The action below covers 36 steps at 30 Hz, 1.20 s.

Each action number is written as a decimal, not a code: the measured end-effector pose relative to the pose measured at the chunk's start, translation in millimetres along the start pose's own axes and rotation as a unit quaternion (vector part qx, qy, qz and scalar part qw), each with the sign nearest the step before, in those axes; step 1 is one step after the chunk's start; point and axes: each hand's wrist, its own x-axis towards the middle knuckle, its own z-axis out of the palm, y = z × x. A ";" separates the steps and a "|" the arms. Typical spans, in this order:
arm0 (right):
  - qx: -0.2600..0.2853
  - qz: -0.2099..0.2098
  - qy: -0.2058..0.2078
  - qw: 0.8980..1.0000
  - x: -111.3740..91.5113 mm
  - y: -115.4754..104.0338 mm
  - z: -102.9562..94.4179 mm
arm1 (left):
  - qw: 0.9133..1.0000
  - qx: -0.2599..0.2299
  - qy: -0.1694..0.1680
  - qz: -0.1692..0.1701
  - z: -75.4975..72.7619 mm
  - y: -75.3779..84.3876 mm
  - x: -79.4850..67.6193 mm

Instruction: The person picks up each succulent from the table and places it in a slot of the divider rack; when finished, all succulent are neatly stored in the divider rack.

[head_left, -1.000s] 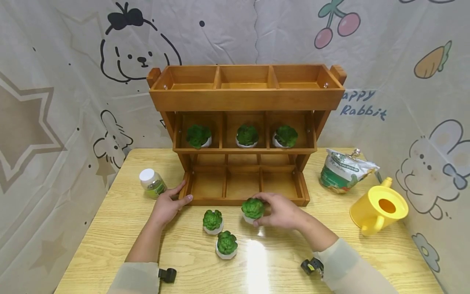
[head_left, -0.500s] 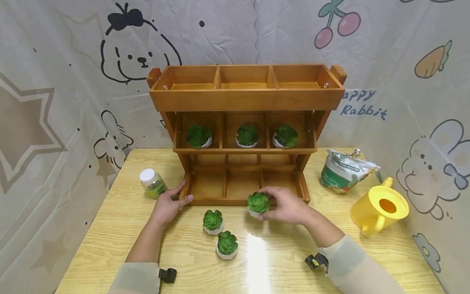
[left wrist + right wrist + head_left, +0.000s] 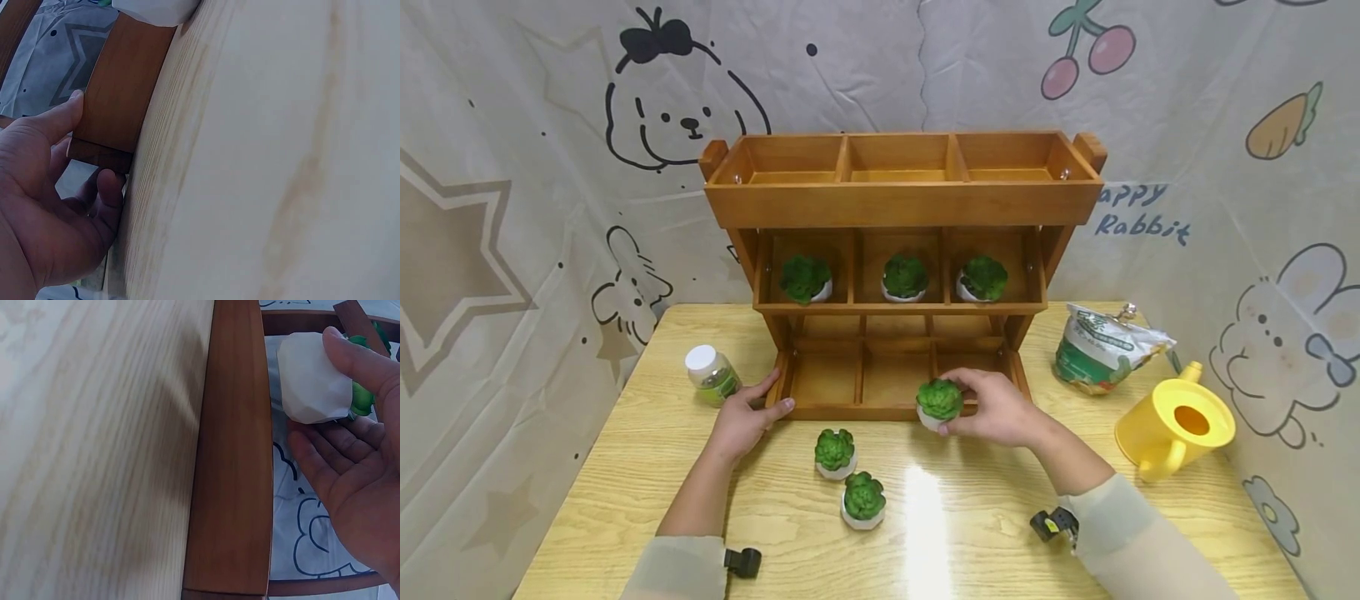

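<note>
1. Table (image 3: pixel 797 558): pale wood, one shelf (image 3: pixel 902 204) standing on it, brown, three tiers of three compartments.
2. Left hand (image 3: pixel 747 425): grips the shelf's lower left corner; its curled fingers show in the left wrist view alone.
3. Right hand (image 3: pixel 996 408): pinches one plant (image 3: pixel 940 400) off the table, by the lower tier's front edge.
4. That plant: green rosette, white pot; only the right wrist view bares the pot's faceted underside.
5. Other plants (image 3: pixel 905 277): five, three in the middle tier, two on the table.
</note>
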 end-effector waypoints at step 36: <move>-0.004 0.074 0.027 0.997 17.3 42.8 -27.4 | 1.000 0.001 0.001 -0.003 0.0 1.4 -0.5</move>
